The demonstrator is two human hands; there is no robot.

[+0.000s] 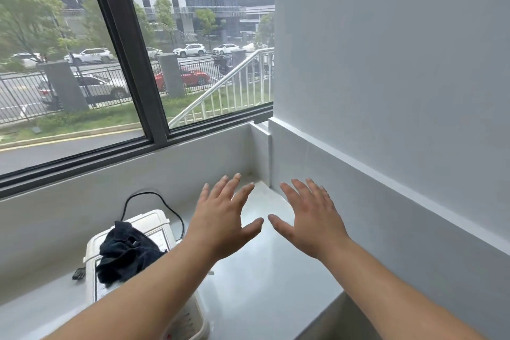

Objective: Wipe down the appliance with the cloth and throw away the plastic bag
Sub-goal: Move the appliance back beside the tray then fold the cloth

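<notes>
Both hands are held out in front of the person, above the counter, with all fingers spread wide and nothing in them. The left hand and the right hand are near each other, the thumbs almost meeting, palms facing down.

The appliance is a white machine that stands on the counter to the left of the hands and lower in the view, partly hidden under the left forearm. Its long axis seems to run from the window side toward the person. One dark cloth lies crumpled on its top. So the cloth is to the left and closer to the body than both hands, and the left hand is clearly the nearer one; I judge it would have to come back and to the left to take the cloth.

By count: one appliance, one cloth, one black cable that loops behind the machine, and one small dark object on the counter just beside its left edge, too small to identify. I cannot see any plastic bag in this view.
</notes>
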